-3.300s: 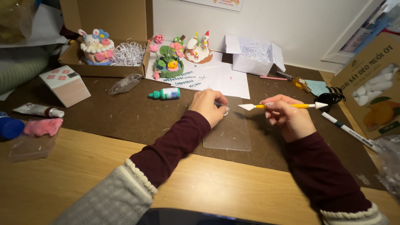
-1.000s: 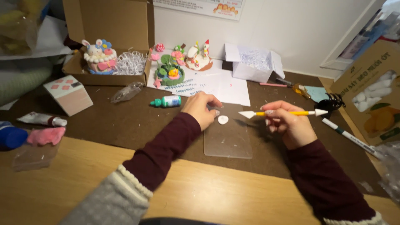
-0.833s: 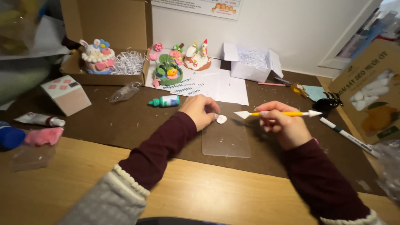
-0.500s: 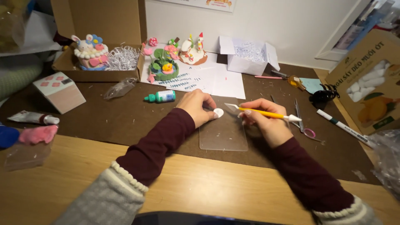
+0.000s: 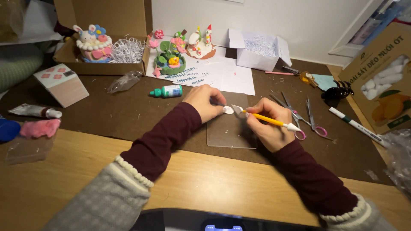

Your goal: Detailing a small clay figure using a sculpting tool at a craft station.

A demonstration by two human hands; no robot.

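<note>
A dark brown mat (image 5: pixel 107 115) covers the far part of a pale wooden table (image 5: pixel 205 184), whose near strip lies bare in front of the person; a white wall closes the far side. At the mat's middle sits a clear plastic sheet (image 5: pixel 229 134). The left hand (image 5: pixel 205 102) reaches in from the near left, fingers curled down, pinching a small white clay piece (image 5: pixel 228 110) at the sheet's far edge. The right hand (image 5: pixel 267 122) comes from the near right, gripping a yellow modelling tool (image 5: pixel 267 121) like a pen, its white blade tip touching the clay. Just right of that hand lie scissors (image 5: pixel 314 122) with pink handles, then a white marker (image 5: pixel 353 125). Far of the left hand lies a small green bottle (image 5: pixel 168 91), beyond it white paper sheets (image 5: pixel 227 75) bearing clay flower figures (image 5: pixel 170 60). A brown cardboard box (image 5: pixel 102 42) holds a bunny cake model far left; a white open box (image 5: pixel 259 51) stands far centre. A tan package (image 5: pixel 381 81) with a clear window leans at the right edge.
</note>
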